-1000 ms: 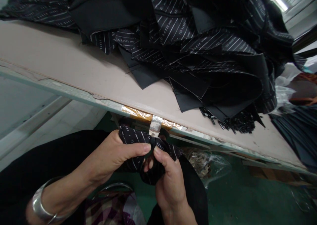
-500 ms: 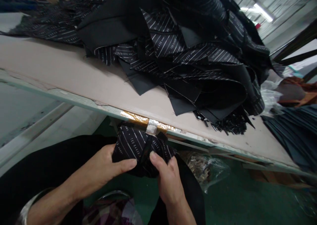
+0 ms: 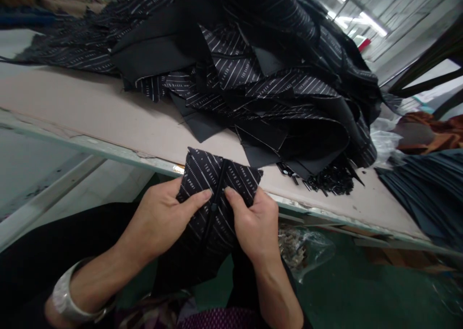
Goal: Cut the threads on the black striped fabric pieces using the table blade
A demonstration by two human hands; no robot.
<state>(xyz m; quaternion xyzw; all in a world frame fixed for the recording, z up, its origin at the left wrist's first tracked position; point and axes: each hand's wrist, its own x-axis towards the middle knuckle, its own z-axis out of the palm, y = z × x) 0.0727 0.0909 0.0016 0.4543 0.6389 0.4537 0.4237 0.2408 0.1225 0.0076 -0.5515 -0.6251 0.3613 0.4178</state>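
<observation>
A black fabric panel (image 3: 238,177) with white diagonal stripes and lettering is stretched between my hands, just in front of the table edge. Down its middle runs a black zipper (image 3: 214,206). My left hand (image 3: 162,213) grips the left side, its thumb pressed flat beside the zipper. On the right side, my right hand (image 3: 256,218) pinches the cloth with its thumb near the zipper. The fingers of both hands are hidden behind the panel, whose lower part hangs down in shadow.
Beyond my hands, a large pile of striped and plain black fabric pieces (image 3: 231,73) covers the table (image 3: 90,107). Small black zipper sliders (image 3: 331,182) lie at its front. Dark folded cloth (image 3: 423,189) is stacked at right. Beneath the table sits a clear bag of metal parts (image 3: 300,247).
Both hands have raised the panel up and toward the table. It is now spread flatter, with the zipper line showing between the thumbs.
</observation>
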